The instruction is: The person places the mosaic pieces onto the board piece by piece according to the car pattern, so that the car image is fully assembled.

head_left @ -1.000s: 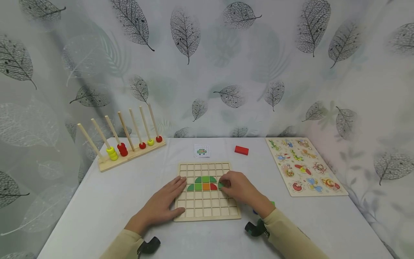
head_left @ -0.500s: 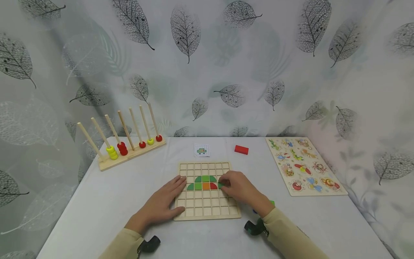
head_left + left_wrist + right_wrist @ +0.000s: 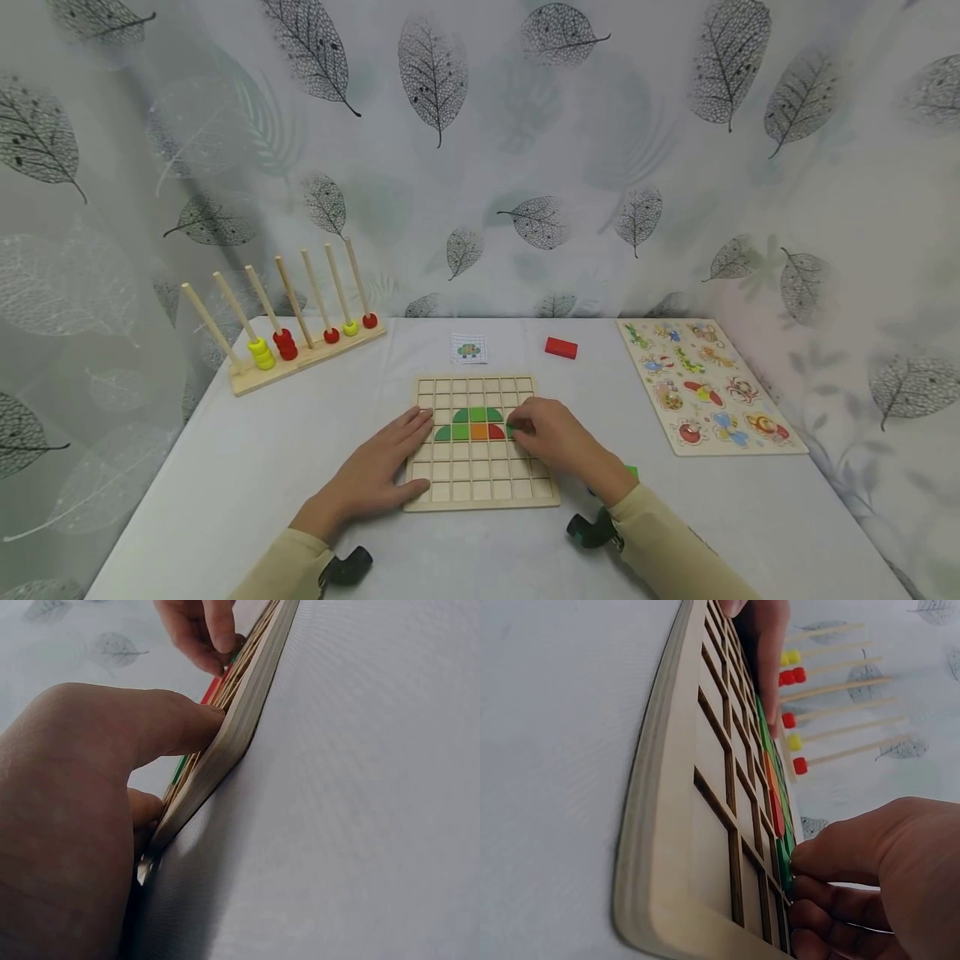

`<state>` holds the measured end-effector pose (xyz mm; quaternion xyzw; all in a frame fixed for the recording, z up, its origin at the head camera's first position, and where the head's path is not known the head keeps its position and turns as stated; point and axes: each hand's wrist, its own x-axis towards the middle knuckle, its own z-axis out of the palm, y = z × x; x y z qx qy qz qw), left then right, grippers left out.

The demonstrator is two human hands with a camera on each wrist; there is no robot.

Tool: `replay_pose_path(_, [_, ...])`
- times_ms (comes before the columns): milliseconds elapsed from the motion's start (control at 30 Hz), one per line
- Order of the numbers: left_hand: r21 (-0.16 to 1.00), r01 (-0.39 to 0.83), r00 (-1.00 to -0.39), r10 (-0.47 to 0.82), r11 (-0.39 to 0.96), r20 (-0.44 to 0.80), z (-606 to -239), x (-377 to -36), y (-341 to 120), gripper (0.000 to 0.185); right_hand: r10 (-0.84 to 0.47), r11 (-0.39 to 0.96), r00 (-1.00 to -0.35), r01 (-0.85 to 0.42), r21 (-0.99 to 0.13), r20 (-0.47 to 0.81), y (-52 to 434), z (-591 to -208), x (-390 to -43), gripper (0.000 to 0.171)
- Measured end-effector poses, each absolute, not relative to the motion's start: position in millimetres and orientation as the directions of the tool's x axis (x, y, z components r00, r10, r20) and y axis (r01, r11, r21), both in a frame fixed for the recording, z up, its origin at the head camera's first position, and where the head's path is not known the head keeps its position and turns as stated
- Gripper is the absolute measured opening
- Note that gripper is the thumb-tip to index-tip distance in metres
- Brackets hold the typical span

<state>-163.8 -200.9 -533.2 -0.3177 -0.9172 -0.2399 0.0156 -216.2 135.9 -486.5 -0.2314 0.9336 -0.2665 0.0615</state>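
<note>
A wooden grid board (image 3: 480, 475) lies flat on the white table in front of me. In its middle rows sit green, orange and red pieces (image 3: 471, 425) forming a small domed figure. My left hand (image 3: 386, 471) rests flat on the board's left side, fingers straight and thumb along the near edge (image 3: 187, 720). My right hand (image 3: 551, 437) is on the board's right side, its fingertips pinching a small green piece (image 3: 511, 430) at the right end of the coloured row. In the right wrist view that green piece (image 3: 784, 862) sits low in a cell under the fingers (image 3: 832, 859).
A wooden peg rack (image 3: 300, 350) with yellow and red rings stands at the back left. A small pattern card (image 3: 468, 348) and a red block (image 3: 560, 347) lie behind the board. An animal peg puzzle (image 3: 705, 387) lies at the right. Loose green pieces (image 3: 632, 472) peek out behind my right wrist.
</note>
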Motion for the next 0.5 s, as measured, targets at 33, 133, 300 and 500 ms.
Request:
replay_pose_path(33, [0.431,0.591,-0.797,0.575,0.682,0.182,-533.3,-163.9,-200.8,0.090,-0.465,0.752,-0.885,-0.399,-0.526,0.007,136.0,-486.4,-215.9,0.016])
replay_pose_path(133, [0.434,0.592,-0.796,0.576,0.679,0.184,-533.6,-164.1,-200.9,0.090,-0.468,0.752,-0.884,-0.402,-0.522,0.007,136.5,-486.4,-215.7,0.016])
replay_pose_path(300, [0.432,0.591,-0.797,0.577,0.681,0.182,-534.4,-164.2,-201.2,0.090,-0.470,0.748,-0.882,-0.402,-0.529,0.006,137.5,-486.5,-216.5,0.017])
replay_pose_path(500, [0.430,0.588,-0.798,0.576,0.685,0.175,-533.9,-163.8,-200.7,0.090,-0.450,0.748,-0.893,-0.382,-0.543,0.008,140.1,-485.6,-216.8,0.017])
